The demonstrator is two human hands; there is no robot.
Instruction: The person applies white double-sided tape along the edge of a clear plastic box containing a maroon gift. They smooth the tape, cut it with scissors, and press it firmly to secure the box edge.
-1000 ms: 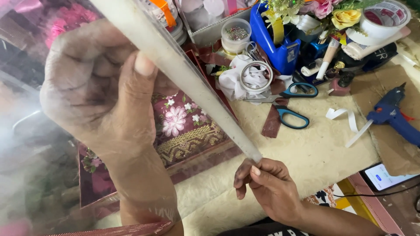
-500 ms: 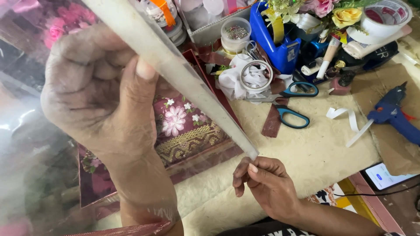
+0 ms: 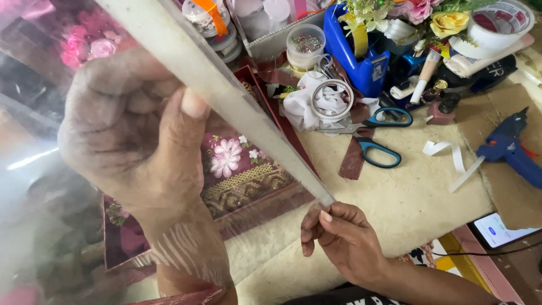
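A clear plastic sheet [image 3: 39,186] hangs over a maroon gift box [image 3: 248,181]. The left hand [image 3: 135,141] is fisted on its folded edge [image 3: 226,96]; the right hand [image 3: 344,237] pinches the low end. Best kept taut and straight, I judge. Scissors [image 3: 378,135] lie beside.

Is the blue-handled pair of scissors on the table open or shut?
Open. The scissors lie flat on the cream mat, and the two handle loops are clearly apart. The blades are mostly hidden under the white cloth.
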